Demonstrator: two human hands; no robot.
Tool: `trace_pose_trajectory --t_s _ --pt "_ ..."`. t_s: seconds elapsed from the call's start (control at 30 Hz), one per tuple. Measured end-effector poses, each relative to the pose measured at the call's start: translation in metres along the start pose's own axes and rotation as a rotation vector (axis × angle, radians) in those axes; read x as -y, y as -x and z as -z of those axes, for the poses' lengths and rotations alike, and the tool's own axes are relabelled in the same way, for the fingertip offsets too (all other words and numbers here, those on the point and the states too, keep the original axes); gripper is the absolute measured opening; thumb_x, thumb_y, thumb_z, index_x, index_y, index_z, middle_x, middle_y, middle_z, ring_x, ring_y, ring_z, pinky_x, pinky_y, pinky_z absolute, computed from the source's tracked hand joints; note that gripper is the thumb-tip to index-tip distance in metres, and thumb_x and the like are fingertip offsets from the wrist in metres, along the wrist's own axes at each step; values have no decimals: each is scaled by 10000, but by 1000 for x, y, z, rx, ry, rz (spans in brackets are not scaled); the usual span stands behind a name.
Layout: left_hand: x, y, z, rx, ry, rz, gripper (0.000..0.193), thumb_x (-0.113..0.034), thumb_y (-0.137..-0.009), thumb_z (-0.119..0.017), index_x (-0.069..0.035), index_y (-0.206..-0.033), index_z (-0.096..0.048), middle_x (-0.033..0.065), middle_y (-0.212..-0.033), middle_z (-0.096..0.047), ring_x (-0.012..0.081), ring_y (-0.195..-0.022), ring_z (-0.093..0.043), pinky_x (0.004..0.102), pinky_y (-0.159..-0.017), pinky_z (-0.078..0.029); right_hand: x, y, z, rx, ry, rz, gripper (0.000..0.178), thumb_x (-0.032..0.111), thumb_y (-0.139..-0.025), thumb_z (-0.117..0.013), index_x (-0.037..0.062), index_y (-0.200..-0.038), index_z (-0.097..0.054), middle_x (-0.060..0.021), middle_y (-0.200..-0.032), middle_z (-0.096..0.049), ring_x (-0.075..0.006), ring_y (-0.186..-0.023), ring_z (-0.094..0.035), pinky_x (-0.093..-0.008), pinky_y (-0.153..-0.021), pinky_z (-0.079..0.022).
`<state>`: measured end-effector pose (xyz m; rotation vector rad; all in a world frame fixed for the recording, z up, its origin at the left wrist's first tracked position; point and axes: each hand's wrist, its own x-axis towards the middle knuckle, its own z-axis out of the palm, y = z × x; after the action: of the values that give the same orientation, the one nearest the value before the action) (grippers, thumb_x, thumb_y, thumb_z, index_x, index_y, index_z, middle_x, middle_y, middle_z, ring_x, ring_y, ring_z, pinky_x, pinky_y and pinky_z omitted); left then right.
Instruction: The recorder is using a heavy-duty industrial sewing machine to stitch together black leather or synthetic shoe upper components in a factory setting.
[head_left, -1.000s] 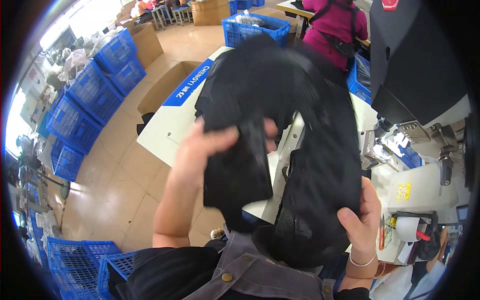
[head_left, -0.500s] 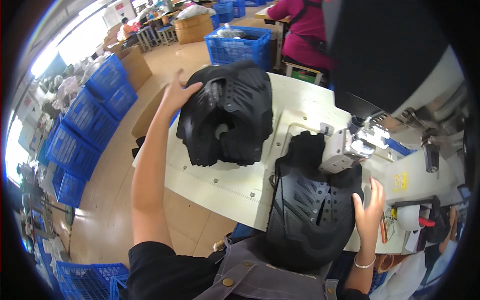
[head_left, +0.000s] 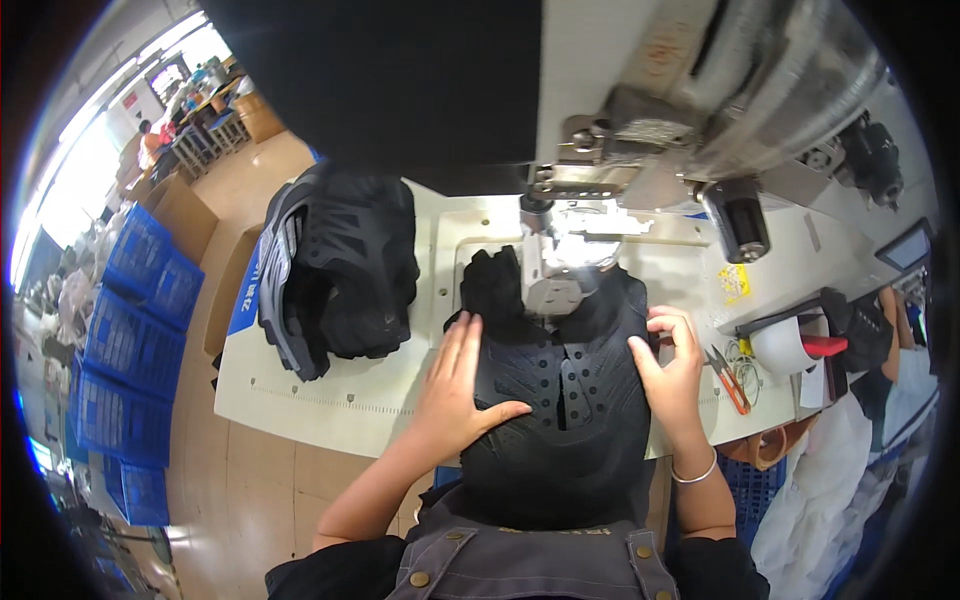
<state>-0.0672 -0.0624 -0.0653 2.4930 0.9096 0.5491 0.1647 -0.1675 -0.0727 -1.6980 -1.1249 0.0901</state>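
A black shoe upper [head_left: 560, 470] with rows of eyelet holes and a central slit lies under the head of a sewing machine [head_left: 552, 292], its near end against my apron. My left hand [head_left: 450, 405] rests flat along its left side, fingers stretched out and thumb apart on the surface. At its right edge is my right hand [head_left: 677, 378], fingers slightly bent and thumb apart, touching the rim. Further left on the white table [head_left: 310, 412] stands a pile of similar black uppers [head_left: 365, 250]. Glare from the machine's lamp hides the needle area.
Orange-handled snips [head_left: 733, 385] lie right of my right hand, beside a white rounded object [head_left: 785, 345] and a red item [head_left: 824, 346]. Blue crates [head_left: 130, 340] line the floor at left. The machine's dark upper body [head_left: 400, 90] overhangs the table's far side.
My left hand has come away from the pile and down onto the upper at the machine. My right hand now touches that upper's right edge. The view has swung right.
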Motion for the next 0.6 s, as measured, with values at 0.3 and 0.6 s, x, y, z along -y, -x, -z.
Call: trace_pose_trajectory --t_s 0.3,0.6 --pt "-18 25 32 286 313 624 656 -299 -811 -591 52 -1280 -295 208 -1174 -477 292 -1115 -474 377 -932 -363 41 16 22 71 -1072 -397 336 58 -824 -548 -29 -1127 -431 -122 -1031 -574 -179 -895 -583 -290 -799 -480" --pt "-60 -8 36 257 1802 454 395 -190 -908 -412 69 -1205 -389 211 -1135 -523 264 -1029 -543 347 -839 -475 50 3 12 153 -1176 -429 325 48 -836 -517 -22 -1141 -430 -121 -1039 -569 -173 -901 -581 -292 -802 -476"
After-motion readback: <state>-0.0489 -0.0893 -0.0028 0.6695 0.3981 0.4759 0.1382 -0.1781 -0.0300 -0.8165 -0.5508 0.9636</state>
